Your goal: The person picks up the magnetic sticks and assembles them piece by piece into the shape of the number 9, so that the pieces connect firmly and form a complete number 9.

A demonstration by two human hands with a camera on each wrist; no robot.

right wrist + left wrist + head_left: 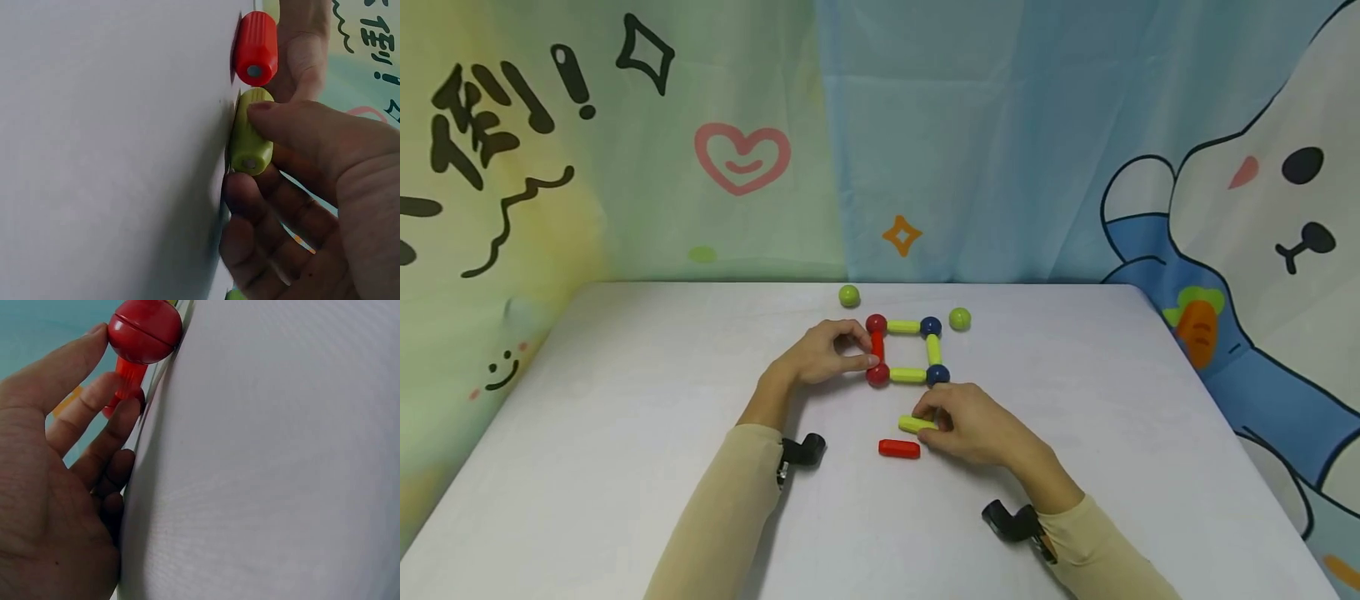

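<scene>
Two hands at work, the right one set lower and nearer the body than the left.
The left hand [826, 354] reaches inward, thumb [65, 370] extended, the fingers beside it bent, the outer ones curled more tightly. To its right, the right hand [976, 427] angles in from its own side, thumb [306, 124] and forefinger drawn into a pinch (the other fingers bend loosely beneath). Behind each hand, the wrist is bare up to a beige sleeve [718, 508].
</scene>
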